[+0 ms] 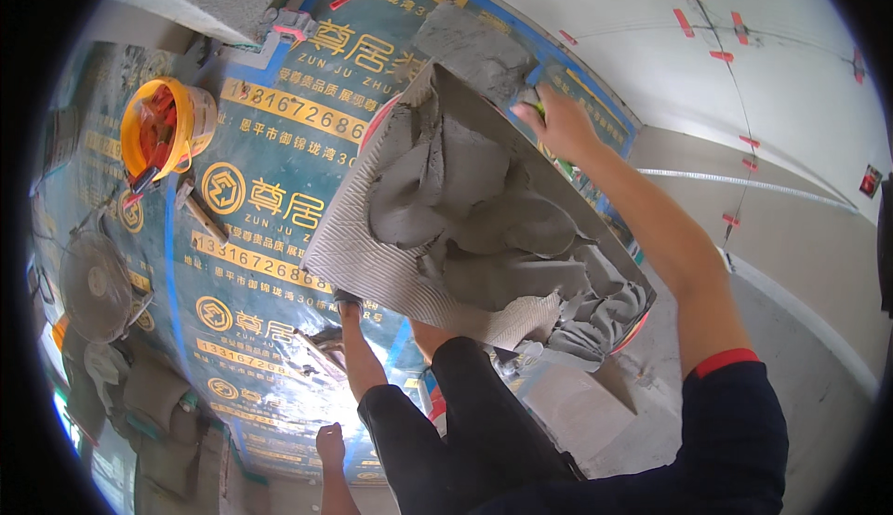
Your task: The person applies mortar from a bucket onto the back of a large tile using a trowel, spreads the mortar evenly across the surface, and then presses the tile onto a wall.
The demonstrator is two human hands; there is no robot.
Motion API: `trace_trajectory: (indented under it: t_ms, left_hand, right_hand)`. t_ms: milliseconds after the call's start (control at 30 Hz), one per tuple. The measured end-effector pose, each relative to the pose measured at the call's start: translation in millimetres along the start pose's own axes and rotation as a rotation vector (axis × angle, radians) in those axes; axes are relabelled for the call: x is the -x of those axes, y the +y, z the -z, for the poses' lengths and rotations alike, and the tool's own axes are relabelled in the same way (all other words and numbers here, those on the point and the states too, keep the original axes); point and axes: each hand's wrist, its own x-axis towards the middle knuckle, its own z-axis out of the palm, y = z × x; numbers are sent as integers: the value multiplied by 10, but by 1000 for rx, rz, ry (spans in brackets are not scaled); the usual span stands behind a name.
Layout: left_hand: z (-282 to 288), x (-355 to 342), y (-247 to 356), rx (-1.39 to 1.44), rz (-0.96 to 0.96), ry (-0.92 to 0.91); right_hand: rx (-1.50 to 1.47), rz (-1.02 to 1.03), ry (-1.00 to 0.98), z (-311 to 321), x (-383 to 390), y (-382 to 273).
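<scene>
My right hand (553, 120) grips the green handle of a trowel whose mortar-smeared rectangular blade (470, 40) is at the top, just beyond a large tile (419, 292). The tile lies at a slant in the middle, with combed grey ridges along its left and lower edges and thick, uneven heaps of grey mortar (446, 189) over much of its face. Red edges show beneath it; what supports it is mostly hidden. My left hand (330, 441) hangs low beside my legs, fingers curled with nothing seen in them.
A yellow bucket (191, 133) with red pieces, a hammer-like tool (205, 213) and a round metal object (98, 282) lie left on green printed floor covering (270, 236). A pale board (572, 403) lies lower right. A white wall (781, 78) with red clips and wires stands right.
</scene>
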Motion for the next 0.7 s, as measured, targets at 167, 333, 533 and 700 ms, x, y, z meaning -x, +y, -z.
trace_trajectory:
  t_ms: [167,333,533,700]
  left_hand:
    - [-85,-11,-612,-96,-72,88]
    - [-347,176,207,65,50,11]
    - [-405,341,-313,180,107,9]
    - [-571,482,-598,60,201,-26]
  right_hand:
    - [-123,317,-441,526,184,-758]
    - [152,206,-534,327,-311,-657]
    - [137,121,-193,100,-1068,-715]
    - [76,61,-397,586,-407,-992]
